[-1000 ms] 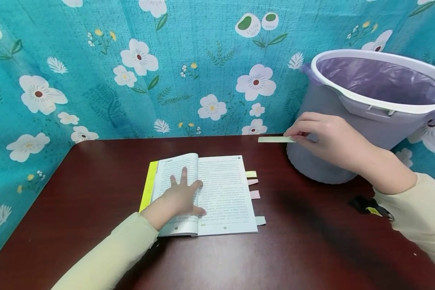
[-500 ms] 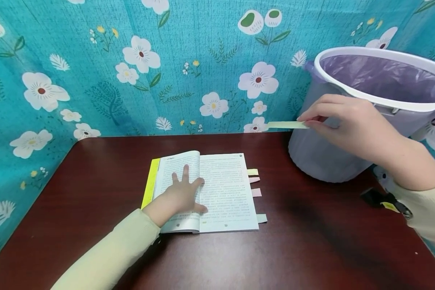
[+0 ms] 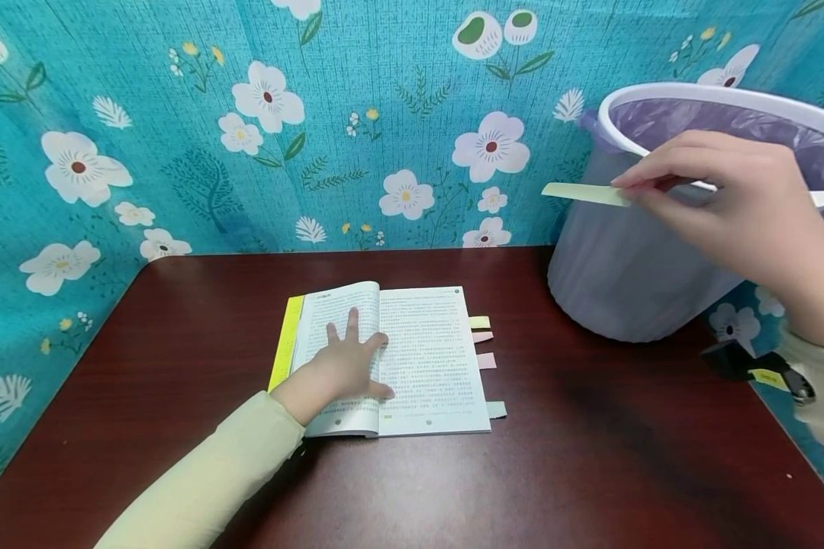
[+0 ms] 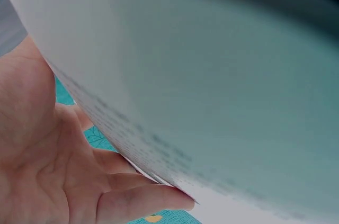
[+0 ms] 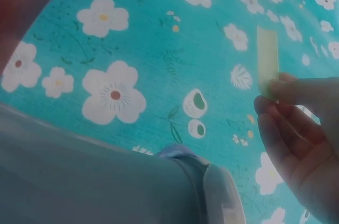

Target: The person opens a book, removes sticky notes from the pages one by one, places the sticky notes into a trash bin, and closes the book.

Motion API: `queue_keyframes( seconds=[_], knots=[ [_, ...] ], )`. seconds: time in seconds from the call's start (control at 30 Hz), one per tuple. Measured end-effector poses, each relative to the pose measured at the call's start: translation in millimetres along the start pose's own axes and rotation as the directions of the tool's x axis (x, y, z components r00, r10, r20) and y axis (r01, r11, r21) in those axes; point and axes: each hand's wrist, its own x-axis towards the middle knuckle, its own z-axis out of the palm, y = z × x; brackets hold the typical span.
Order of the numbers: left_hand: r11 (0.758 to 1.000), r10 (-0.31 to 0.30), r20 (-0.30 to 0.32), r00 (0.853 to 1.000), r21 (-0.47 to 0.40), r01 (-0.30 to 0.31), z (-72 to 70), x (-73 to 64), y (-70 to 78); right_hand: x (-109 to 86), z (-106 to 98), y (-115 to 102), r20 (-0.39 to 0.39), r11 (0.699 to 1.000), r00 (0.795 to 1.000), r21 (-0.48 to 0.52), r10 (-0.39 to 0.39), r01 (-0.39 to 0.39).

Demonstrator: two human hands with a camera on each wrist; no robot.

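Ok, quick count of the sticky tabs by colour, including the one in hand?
Yellow-green: 2, the strip pinched by the right hand and the top tab on the book
Pink: 2
Pale blue-grey: 1
Total: 5

The right hand (image 3: 735, 202) has lifted the paper strip (image 3: 584, 194) up to the bin's rim (image 3: 659, 95).

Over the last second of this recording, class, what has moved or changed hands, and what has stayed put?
The right hand, pinching the pale green paper strip, has risen from beside the bin's wall up to the rim of the purple bin. Nothing was picked up or released. The left hand still presses the open book flat, and the book's tabs are unmoved.
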Motion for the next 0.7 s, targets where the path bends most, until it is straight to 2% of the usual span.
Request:
queue_keyframes(
  seconds=[0.2,0.37,0.43,0.53,0.7],
  knots=[
    [1.0,0.0,0.002,1.0,0.004,0.0,0.6,-0.4,-0.5,-0.4,-7.9,6.7,-0.044,0.994,0.993,0.03,0.11,-0.108],
    [1.0,0.001,0.001,1.0,0.002,-0.001,0.6,-0.3,-0.2,-2.5,-11.8,18.3,-0.095,0.97,0.966,0.066,0.24,-0.234],
    [1.0,0.002,0.001,1.0,0.004,-0.002,0.3,-0.4,-0.1,-3.2,-12.1,23.3,-0.126,0.955,0.947,0.079,0.295,-0.287],
    [1.0,0.003,0.001,1.0,0.001,-0.003,-0.3,-0.6,0.3,-4.3,-13.0,29.2,-0.177,0.924,0.907,0.078,0.383,-0.375],
    [1.0,0.004,0.001,1.0,0.0,-0.004,-0.9,-1.2,0.6,-4.4,-15.6,33.8,-0.23,0.834,0.805,0.058,0.547,-0.549]
  ],
)
